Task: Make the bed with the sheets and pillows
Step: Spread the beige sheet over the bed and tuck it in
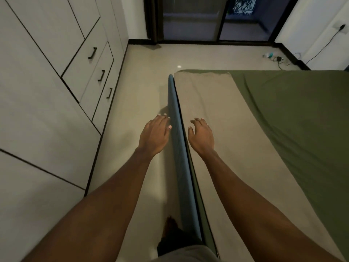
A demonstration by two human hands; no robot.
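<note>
head view, looking down, bed edge (181, 148)

The rail (175, 129) runs near to far down the middle, with the mattress (207, 103) just right of it. A sheet (292, 120) covers the mattress's right part, leaving a strip beside the rail. The left hand (154, 136) hangs over the floor (143, 72) left of the rail, the right hand (202, 136) over that strip. A wardrobe (37, 72) stands left; a door (198, 17) lies far, a charger (279, 59) on the floor far right.

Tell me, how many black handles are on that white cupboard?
3, stacked diagonally on the cupboard at left: top handle, middle handle, bottom handle. More may sit outside the view.
</note>
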